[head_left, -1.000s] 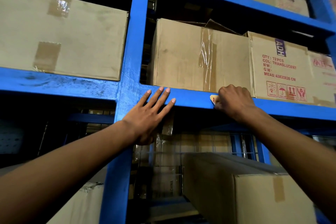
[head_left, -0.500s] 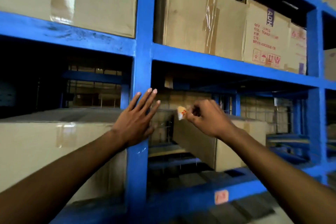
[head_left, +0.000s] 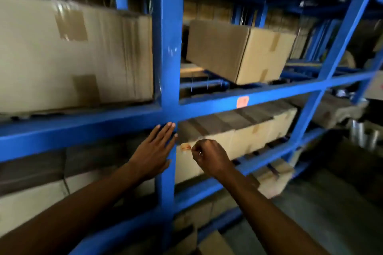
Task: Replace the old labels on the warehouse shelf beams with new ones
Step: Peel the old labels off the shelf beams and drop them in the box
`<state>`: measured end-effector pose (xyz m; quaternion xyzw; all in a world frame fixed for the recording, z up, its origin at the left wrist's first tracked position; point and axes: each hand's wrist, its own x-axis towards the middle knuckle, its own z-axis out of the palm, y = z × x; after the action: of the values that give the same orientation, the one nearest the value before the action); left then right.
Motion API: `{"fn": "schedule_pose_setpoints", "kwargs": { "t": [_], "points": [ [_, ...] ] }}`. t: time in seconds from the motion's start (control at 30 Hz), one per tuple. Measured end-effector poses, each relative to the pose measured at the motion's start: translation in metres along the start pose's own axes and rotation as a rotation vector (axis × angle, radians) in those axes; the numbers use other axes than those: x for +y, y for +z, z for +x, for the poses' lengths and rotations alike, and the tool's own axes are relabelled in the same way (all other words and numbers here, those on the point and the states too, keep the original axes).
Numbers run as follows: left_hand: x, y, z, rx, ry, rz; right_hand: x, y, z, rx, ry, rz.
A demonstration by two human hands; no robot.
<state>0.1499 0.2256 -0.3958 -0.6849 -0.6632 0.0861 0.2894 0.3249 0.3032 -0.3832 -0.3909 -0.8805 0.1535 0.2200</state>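
Observation:
My right hand pinches a small pale label with red marks, held in the air in front of the boxes, clear of any beam. My left hand is flat with fingers spread, against the blue upright post just under the blue shelf beam. An orange label is stuck on that beam, up and to the right of both hands. The picture is blurred.
Large cardboard boxes fill the bays: one at upper left, one at upper middle, a row behind my right hand. A second blue upright slants at the right. Metal cans stand at far right.
My right hand peeled the label off the upper beam and came down with it. The view has dropped two shelf levels; both hands have lowered together, and the left stays open.

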Motion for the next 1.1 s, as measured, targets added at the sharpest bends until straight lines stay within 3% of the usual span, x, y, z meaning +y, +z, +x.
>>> {"fn": "schedule_pose_setpoints", "kwargs": {
  "t": [0.23, 0.73, 1.1],
  "points": [
    [0.047, 0.078, -0.039, -0.236, 0.061, -0.072, 0.062, 0.116, -0.078, -0.239, 0.245, 0.029],
    [0.062, 0.114, -0.047, -0.251, 0.066, 0.073, 0.121, 0.24, -0.127, -0.41, 0.642, 0.249],
    [0.069, 0.115, -0.046, -0.255, 0.041, 0.065, 0.143, 0.25, -0.142, -0.419, 0.629, 0.24]
  ]
}}
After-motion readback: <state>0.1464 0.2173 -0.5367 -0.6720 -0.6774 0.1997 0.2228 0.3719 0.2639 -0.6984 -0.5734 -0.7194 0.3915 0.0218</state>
